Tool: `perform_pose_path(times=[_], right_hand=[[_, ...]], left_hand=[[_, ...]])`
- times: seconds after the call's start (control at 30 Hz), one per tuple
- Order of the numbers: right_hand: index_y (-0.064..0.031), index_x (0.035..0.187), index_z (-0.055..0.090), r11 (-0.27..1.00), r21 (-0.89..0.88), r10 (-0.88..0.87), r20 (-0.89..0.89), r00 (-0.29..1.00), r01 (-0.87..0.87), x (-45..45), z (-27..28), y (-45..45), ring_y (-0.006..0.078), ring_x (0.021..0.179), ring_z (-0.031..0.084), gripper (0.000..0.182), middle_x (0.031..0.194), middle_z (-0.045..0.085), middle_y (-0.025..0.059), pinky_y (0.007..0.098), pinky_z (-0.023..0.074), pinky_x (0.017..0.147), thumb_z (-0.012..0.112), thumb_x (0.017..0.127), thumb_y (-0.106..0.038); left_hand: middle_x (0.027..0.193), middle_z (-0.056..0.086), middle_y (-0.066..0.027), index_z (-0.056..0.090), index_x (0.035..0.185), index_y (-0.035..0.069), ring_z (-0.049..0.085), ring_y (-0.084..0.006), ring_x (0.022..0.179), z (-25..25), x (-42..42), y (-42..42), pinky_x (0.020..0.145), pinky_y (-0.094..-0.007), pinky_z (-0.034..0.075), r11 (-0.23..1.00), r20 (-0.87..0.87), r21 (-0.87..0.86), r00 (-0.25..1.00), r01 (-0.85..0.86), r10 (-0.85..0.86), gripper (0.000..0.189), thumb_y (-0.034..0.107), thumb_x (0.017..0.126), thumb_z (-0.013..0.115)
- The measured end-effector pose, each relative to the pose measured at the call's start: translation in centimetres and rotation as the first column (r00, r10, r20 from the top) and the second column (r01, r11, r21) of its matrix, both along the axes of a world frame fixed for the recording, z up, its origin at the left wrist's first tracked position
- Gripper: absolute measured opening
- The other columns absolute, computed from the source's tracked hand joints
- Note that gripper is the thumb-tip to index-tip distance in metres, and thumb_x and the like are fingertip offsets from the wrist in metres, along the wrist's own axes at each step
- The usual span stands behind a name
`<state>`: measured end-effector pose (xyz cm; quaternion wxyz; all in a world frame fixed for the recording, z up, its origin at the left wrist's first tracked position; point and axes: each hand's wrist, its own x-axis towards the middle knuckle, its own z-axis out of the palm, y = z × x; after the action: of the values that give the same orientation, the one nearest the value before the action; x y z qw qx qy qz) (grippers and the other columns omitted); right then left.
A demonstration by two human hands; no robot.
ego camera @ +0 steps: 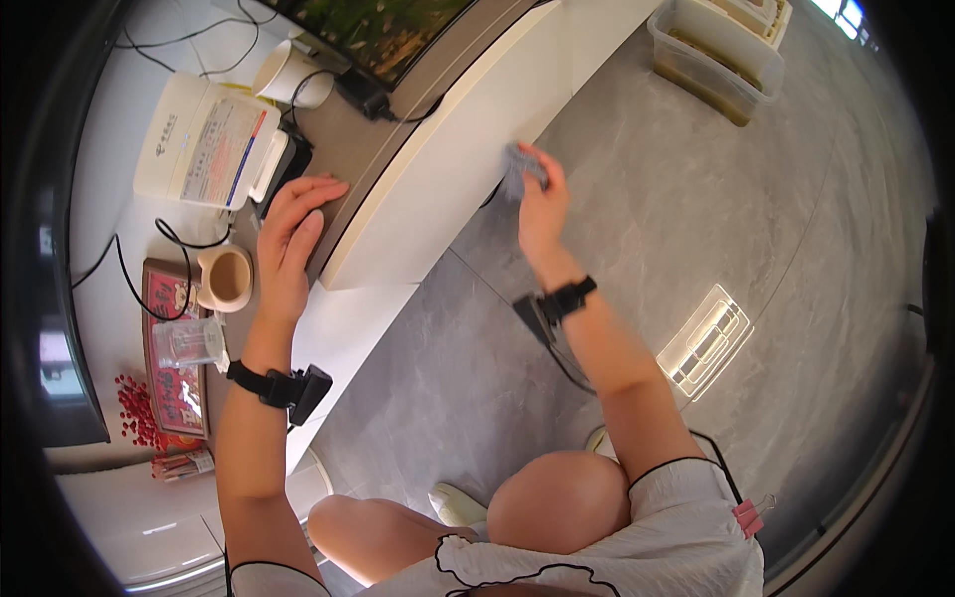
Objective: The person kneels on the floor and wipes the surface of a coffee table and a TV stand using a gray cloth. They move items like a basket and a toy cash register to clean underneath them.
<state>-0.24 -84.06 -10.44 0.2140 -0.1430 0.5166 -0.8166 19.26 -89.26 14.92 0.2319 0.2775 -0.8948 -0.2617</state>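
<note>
My right hand grips a crumpled grey cloth low against the white front panel of a cabinet, near the floor. On the brown cabinet top rests my left hand, its fingers loosely bent and holding nothing. Just beyond it stand a white router-like box with a printed label and a black device. A beige cup with ear-like bumps is close to my left wrist. Both wrists wear black straps with small devices.
A fish tank, a white cup, a black power adapter and loose cables are on the cabinet. Nearer me are a clear plastic cup, a red framed picture and red berries. A plastic tub stands on the tiled floor.
</note>
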Motion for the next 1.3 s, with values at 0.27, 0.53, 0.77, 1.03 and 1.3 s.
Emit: perform_pose_path(times=[0.27, 0.53, 0.77, 1.03, 1.3], right_hand=[[-0.0034, 0.113, 0.066, 0.704, -0.155, 0.710, 0.151, 0.687, -0.693, 18.5, -6.1, 5.0, 0.0185, 0.104, 0.062, 0.041, 0.108, 0.066, 0.0063, 0.0310, 0.0462, 0.097, 0.050, 0.079, 0.012], [-0.0052, 0.119, 0.065, 0.276, -0.347, 0.775, 0.632, -0.005, -0.896, 18.5, -2.0, 12.4, 0.0154, 0.093, 0.066, 0.030, 0.102, 0.069, 0.0049, 0.0313, 0.0539, 0.080, 0.062, 0.090, -0.001], [-0.0026, 0.126, 0.059, 0.532, -0.324, 0.746, 0.616, 0.253, -0.782, 7.4, 2.8, 15.1, 0.0130, 0.100, 0.066, 0.031, 0.111, 0.069, 0.0048, 0.0311, 0.0535, 0.087, 0.064, 0.096, -0.010], [-0.0048, 0.123, 0.060, 0.429, 0.243, 0.840, 0.247, 0.483, -0.870, 3.3, 13.3, 17.2, 0.0095, 0.094, 0.065, 0.032, 0.105, 0.070, 0.0015, 0.0264, 0.0517, 0.083, 0.070, 0.094, -0.015], [-0.0041, 0.117, 0.065, 0.444, 0.750, 0.807, -0.098, 0.582, -0.490, 3.3, 19.7, 20.4, 0.0054, 0.076, 0.055, 0.036, 0.085, 0.064, -0.0024, 0.0256, 0.0462, 0.064, 0.077, 0.089, -0.022]], left_hand=[[0.118, 0.063, -0.0133, 0.071, 0.113, 0.000, 0.056, -0.0262, 0.117, -0.2, -0.5, -0.4, 0.104, -0.0341, 0.039, 0.999, -0.016, 0.011, 0.999, 0.038, -0.038, 0.029, 0.015, 0.096, 0.054], [0.121, 0.061, -0.0149, 0.071, 0.112, 0.002, 0.057, -0.0316, 0.119, 0.2, 1.0, 1.4, 0.103, -0.0412, 0.043, 0.888, 0.031, -0.435, 0.988, 0.150, -0.152, 0.027, 0.009, 0.087, 0.062], [0.107, 0.066, -0.0073, 0.069, 0.113, 0.006, 0.065, -0.0295, 0.089, -1.9, 4.3, 9.7, 0.073, -0.0391, 0.053, 0.850, 0.132, -0.445, 0.959, 0.283, -0.250, 0.037, 0.002, 0.077, 0.070], [0.112, 0.065, -0.0082, 0.053, 0.127, 0.001, 0.065, -0.0174, 0.096, -10.1, 6.5, 12.7, 0.087, -0.0298, 0.052, 0.596, -0.090, 0.803, 0.990, 0.006, 0.111, 0.042, 0.020, 0.094, 0.071], [0.104, 0.067, -0.0066, 0.058, 0.115, 0.000, 0.064, -0.0137, 0.099, -10.6, 6.5, 14.8, 0.089, -0.0281, 0.052, 0.426, -0.331, 0.842, 0.941, 0.330, -0.075, 0.024, 0.015, 0.098, 0.065]])
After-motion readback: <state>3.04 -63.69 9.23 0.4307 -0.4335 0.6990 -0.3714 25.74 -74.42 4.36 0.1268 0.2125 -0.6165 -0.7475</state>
